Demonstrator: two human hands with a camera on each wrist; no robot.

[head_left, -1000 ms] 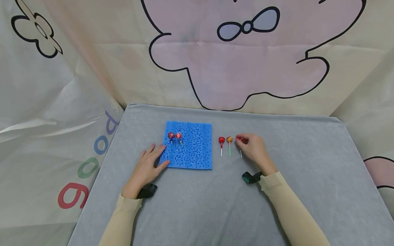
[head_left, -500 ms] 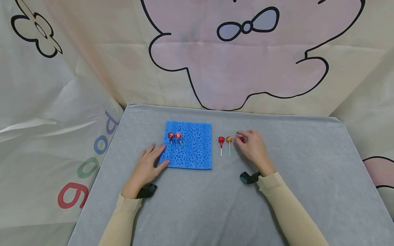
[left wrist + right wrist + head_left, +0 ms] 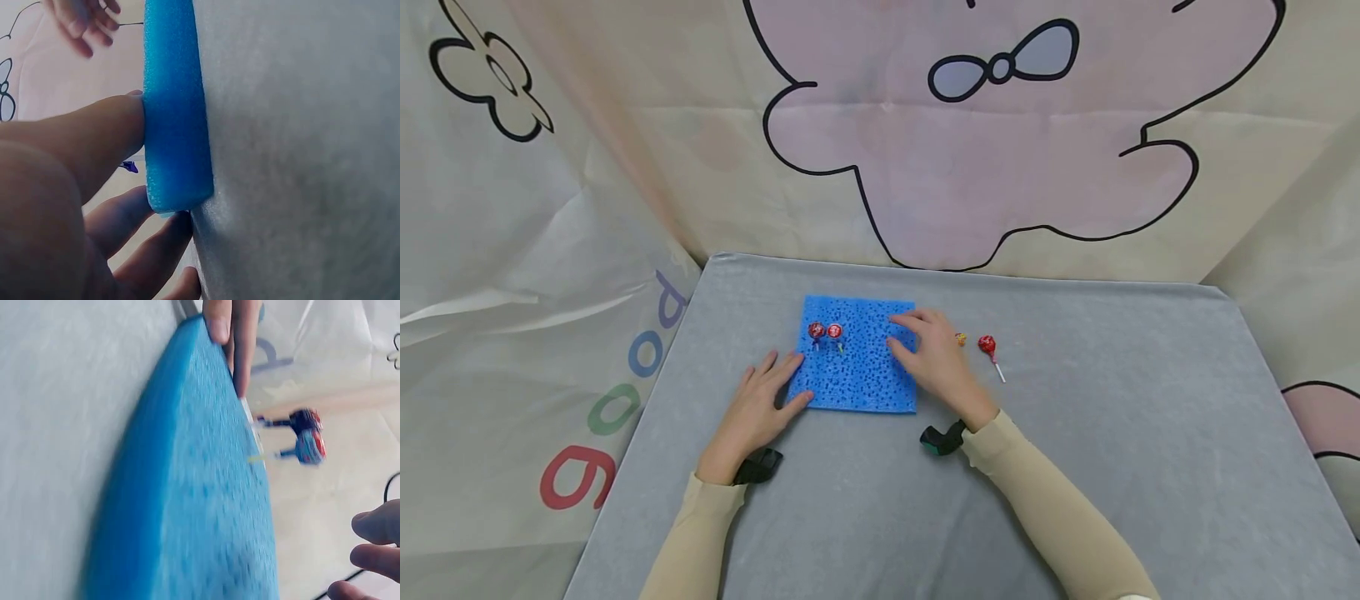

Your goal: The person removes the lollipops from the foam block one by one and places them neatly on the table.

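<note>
A square blue foam block (image 3: pixel 865 379) lies on the table. My left hand (image 3: pixel 758 414) rests at its lower left corner, fingertips along the left side and thumb on the front edge. Two lollipops, one dark red (image 3: pixel 816 331) and one red-and-white (image 3: pixel 835 332), stand with their sticks in the foam; the right wrist view shows them from the side (image 3: pixel 309 449). Over the block's right edge my right hand (image 3: pixel 942 362) hovers, thumb and fingers spread with nothing between them. Beside it are a yellow lollipop (image 3: pixel 961 339), mostly covered by the hand, and a red lollipop (image 3: pixel 987 344) lying tilted.
A grey cloth (image 3: pixel 850 508) covers the table. Behind it hangs a printed curtain (image 3: pixel 880 192), and another with coloured letters (image 3: pixel 572 475) stands along the left. Each wrist carries a black camera (image 3: pixel 760 467).
My right hand has let go of the right-hand red lollipop, now slanted, and moved left over the foam, covering another red lollipop. My left hand has stayed put.
</note>
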